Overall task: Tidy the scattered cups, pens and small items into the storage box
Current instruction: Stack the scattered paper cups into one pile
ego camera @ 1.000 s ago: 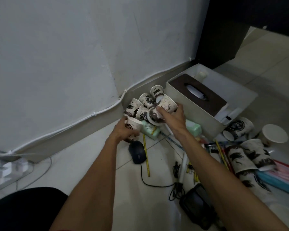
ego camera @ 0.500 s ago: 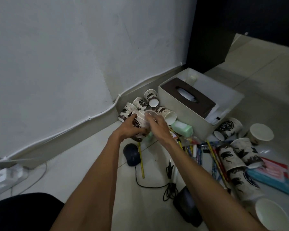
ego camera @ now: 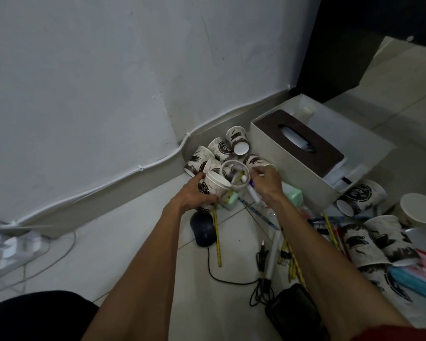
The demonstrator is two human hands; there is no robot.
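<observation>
Paper cup (ego camera: pixel 215 187) gripped in the left hand (ego camera: pixel 194 196) touches a pen-filled cup (ego camera: pixel 234 175) held by the right hand (ego camera: pixel 267 184), mid-frame. The storage box (ego camera: pixel 278 153) sits just right of both hands.

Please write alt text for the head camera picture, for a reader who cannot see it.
Two bare hands work over a cluttered floor by a wall: the left hand grips a paper cup, the right hand holds a second cup with pens inside. More cups lie around them, with a computer mouse, pencils, and a storage box to the right.
</observation>
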